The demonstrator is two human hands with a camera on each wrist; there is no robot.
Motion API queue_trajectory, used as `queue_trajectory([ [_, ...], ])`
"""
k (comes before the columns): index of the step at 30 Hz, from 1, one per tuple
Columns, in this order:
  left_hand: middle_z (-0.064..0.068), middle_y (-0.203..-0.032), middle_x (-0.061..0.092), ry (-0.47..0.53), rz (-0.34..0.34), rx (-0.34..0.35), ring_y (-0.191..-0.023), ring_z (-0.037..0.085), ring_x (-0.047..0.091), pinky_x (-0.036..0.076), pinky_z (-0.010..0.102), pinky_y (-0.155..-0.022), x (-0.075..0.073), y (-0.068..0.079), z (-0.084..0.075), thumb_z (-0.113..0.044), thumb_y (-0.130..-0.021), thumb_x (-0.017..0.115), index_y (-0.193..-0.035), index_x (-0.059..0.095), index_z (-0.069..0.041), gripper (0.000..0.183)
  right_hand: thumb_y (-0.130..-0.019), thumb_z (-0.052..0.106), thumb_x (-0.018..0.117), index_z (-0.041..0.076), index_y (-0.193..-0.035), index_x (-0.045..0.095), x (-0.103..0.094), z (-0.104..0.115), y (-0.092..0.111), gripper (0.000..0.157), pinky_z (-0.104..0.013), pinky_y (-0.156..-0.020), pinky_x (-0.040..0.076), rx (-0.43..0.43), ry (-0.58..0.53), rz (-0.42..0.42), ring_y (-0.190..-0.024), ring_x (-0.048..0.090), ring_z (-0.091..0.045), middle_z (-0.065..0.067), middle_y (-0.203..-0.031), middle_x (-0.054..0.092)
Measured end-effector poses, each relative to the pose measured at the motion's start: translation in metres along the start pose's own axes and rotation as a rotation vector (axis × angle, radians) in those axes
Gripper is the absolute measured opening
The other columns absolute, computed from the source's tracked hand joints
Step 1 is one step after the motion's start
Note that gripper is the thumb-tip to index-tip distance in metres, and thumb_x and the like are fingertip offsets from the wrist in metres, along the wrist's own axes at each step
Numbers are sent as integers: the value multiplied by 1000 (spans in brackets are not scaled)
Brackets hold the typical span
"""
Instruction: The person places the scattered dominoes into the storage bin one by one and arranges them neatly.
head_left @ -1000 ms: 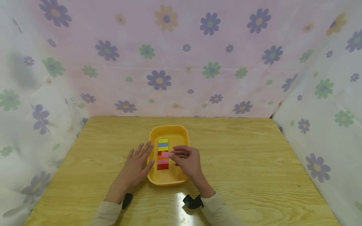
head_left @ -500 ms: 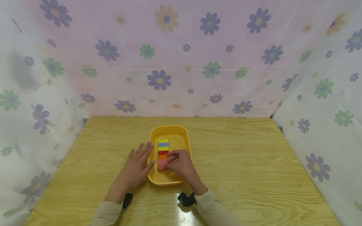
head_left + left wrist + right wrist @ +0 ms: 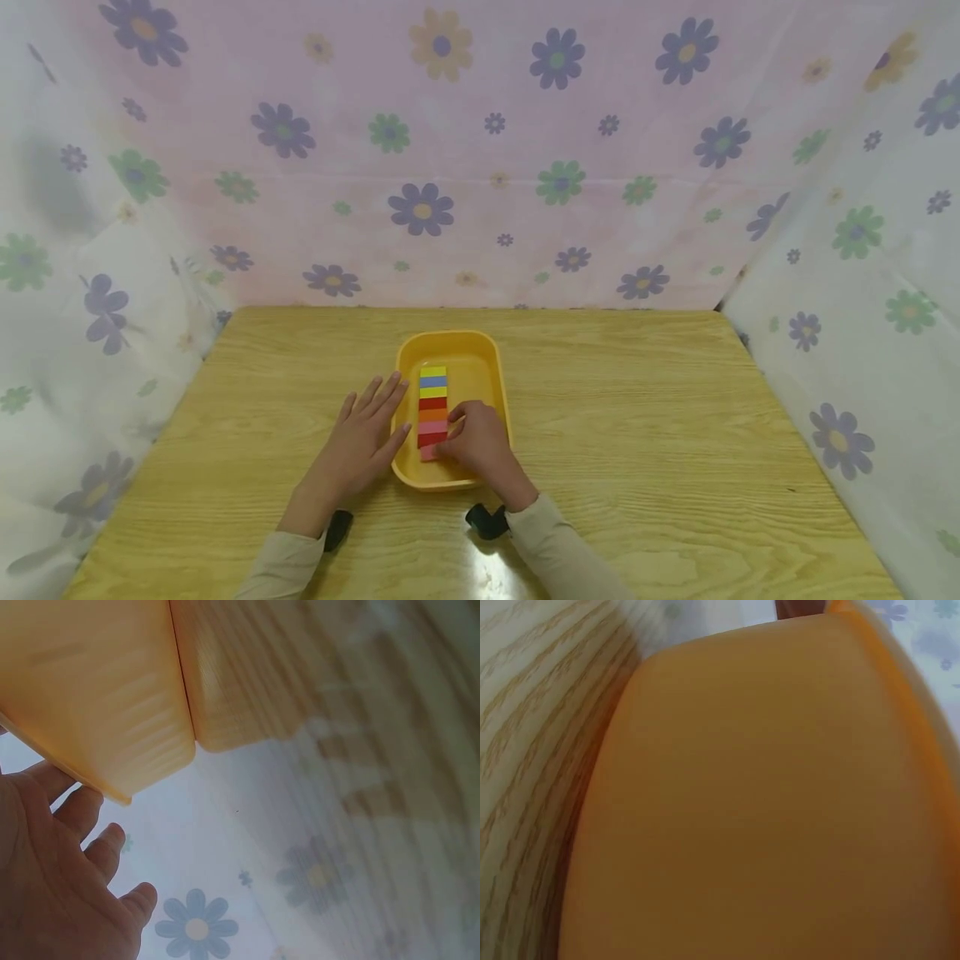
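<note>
A yellow plastic tray [image 3: 480, 367] stands on the table, holding a row of coloured blocks [image 3: 432, 404] along its left half: yellow, blue, yellow, red, orange, pink and red from far to near. At the row's near end my right hand [image 3: 480, 437] pinches a pink block [image 3: 428, 453] between thumb and fingers, right against the last red one. My left hand [image 3: 356, 450] lies with spread, straight fingers on the tray's left rim. In the left wrist view its fingertips [image 3: 90, 806] touch the rim from outside.
The wood-grain table [image 3: 637, 417] reaches back to a flowered cloth backdrop [image 3: 480, 150], with cloth walls on both sides. Black wrist devices [image 3: 487, 522] sit at both cuffs. The tray's outer wall [image 3: 757, 787] fills most of the right wrist view.
My right hand has carried the pink block from above the middle of the row down to its near end, lowering it beside the last red block. The left hand has stayed in place.
</note>
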State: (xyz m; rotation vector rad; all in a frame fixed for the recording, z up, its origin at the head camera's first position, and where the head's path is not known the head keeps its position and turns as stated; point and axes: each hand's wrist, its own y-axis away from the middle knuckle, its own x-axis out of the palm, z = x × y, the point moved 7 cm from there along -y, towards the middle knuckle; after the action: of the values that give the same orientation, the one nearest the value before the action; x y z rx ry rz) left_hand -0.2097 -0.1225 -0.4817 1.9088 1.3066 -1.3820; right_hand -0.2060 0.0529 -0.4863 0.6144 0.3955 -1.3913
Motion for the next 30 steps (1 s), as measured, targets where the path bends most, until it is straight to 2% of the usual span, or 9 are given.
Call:
queue_trajectory([
  [8, 7, -168, 28, 4, -3, 3, -155, 37, 22, 14, 67, -121, -2, 1, -1, -36, -104, 56, -159, 36, -9, 64, -72, 17, 93, -6, -112, 64, 5, -1, -1, 54, -26, -57, 49, 11, 40, 5, -62, 57, -14, -2, -70, 63],
  [30, 6, -168, 27, 3, 2, 2, -155, 37, 21, 14, 67, -121, -1, 0, 0, -39, -105, 54, -160, 35, -10, 65, -75, 14, 91, -6, -116, 64, 7, -2, -5, 54, -25, -60, 49, 47, 28, 35, -64, 56, -15, -1, -72, 63],
])
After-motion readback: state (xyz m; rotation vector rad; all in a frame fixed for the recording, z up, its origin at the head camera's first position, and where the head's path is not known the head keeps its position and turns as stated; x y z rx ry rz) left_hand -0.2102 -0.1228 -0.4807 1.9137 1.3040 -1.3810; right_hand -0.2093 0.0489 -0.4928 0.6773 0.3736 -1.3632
